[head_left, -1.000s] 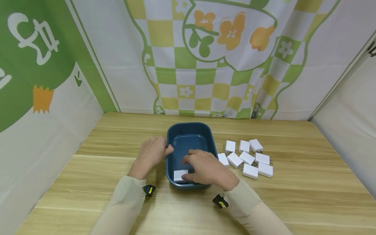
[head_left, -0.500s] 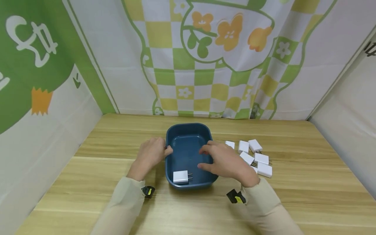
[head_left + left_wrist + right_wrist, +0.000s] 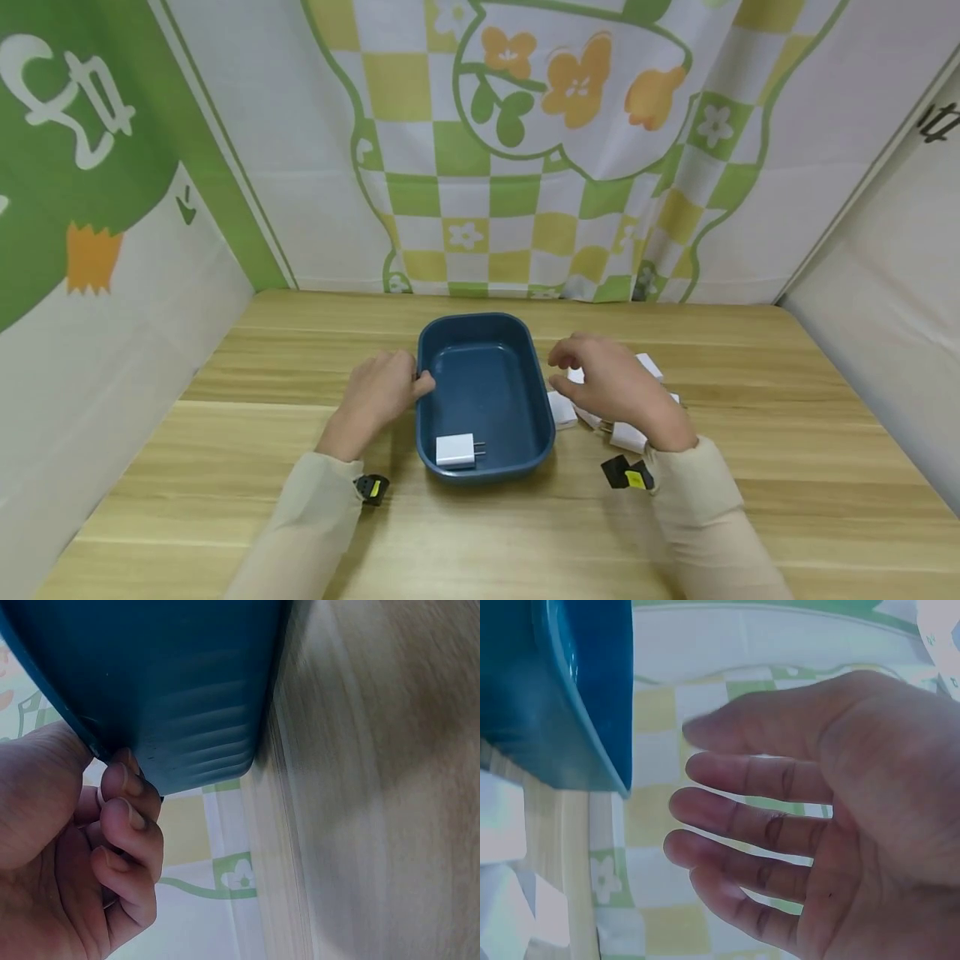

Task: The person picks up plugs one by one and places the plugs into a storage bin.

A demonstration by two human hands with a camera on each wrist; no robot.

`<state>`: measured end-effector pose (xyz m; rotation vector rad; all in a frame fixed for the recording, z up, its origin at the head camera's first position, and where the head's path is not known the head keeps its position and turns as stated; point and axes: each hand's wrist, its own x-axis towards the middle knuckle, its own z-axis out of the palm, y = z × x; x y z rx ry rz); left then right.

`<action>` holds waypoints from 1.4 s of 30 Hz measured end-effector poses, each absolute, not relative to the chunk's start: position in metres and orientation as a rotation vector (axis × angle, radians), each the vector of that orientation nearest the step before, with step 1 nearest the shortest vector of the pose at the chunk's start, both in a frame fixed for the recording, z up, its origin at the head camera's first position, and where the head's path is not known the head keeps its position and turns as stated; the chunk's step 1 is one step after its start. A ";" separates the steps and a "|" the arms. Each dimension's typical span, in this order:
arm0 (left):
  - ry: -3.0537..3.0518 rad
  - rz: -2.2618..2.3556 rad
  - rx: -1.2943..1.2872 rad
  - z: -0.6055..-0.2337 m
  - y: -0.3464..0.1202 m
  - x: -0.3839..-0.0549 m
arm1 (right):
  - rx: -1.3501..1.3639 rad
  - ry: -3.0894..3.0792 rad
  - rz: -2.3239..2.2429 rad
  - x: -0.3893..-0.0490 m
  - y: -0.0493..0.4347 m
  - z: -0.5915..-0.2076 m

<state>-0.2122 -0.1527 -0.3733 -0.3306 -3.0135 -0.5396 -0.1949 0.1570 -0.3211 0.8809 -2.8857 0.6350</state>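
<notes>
A dark blue rectangular bin (image 3: pixel 483 477) stands on the wooden table. My left hand (image 3: pixel 378 390) pinches its left rim, thumb over the inside and curled fingers against the outer wall in the left wrist view. Inside, at the near left corner, lies one white charger plug (image 3: pixel 454 451) with its two prongs pointing right. My right hand (image 3: pixel 618 379) hovers just right of the bin, fingers apart and loosely bent, with nothing in them. Beneath and around it lie several more white charger plugs (image 3: pixel 561 410), partly hidden by the hand.
The wooden table (image 3: pixel 247 467) reaches back to a checked, flowered curtain (image 3: pixel 517 192). Printed cloth walls close in the left and right sides. In the right wrist view, white plugs (image 3: pixel 499 817) lie close to the bin's outer wall.
My right hand has come out of the bin and moved right to above the loose plugs, leaving one plug inside. My left hand keeps its grip on the rim.
</notes>
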 end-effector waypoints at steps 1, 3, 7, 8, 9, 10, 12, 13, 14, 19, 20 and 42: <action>-3.012 -0.535 -0.334 -0.373 -0.153 -0.213 | 0.874 -2.887 0.630 -0.196 0.159 -0.321; -3.018 -0.527 -0.335 -0.373 -0.153 -0.213 | 0.860 -2.899 0.620 -0.199 0.162 -0.321; -3.028 -0.531 -0.325 -0.373 -0.154 -0.214 | 0.862 -2.945 0.594 -0.205 0.166 -0.324; -3.029 -0.532 -0.322 -0.373 -0.154 -0.214 | 0.868 -2.958 0.586 -0.206 0.166 -0.326; -3.028 -0.535 -0.322 -0.373 -0.154 -0.214 | 0.874 -2.972 0.578 -0.207 0.166 -0.328; -3.028 -0.538 -0.321 -0.373 -0.154 -0.214 | 0.885 -2.984 0.571 -0.209 0.166 -0.330; -3.030 -0.541 -0.315 -0.373 -0.154 -0.214 | 0.914 -3.005 0.566 -0.211 0.167 -0.335; -3.031 -0.543 -0.313 -0.373 -0.154 -0.213 | 0.930 -3.011 0.556 -0.212 0.167 -0.338; -3.034 -0.547 -0.311 -0.373 -0.154 -0.213 | 0.943 -3.026 0.550 -0.213 0.166 -0.340; -3.039 -0.556 -0.308 -0.373 -0.154 -0.213 | 0.978 -3.102 0.523 -0.216 0.165 -0.347; -3.039 -0.556 -0.308 -0.373 -0.154 -0.212 | 0.982 -3.118 0.523 -0.216 0.165 -0.348; -3.042 -0.534 -0.297 -0.373 -0.152 -0.213 | 1.048 -3.182 0.219 -0.212 0.158 -0.355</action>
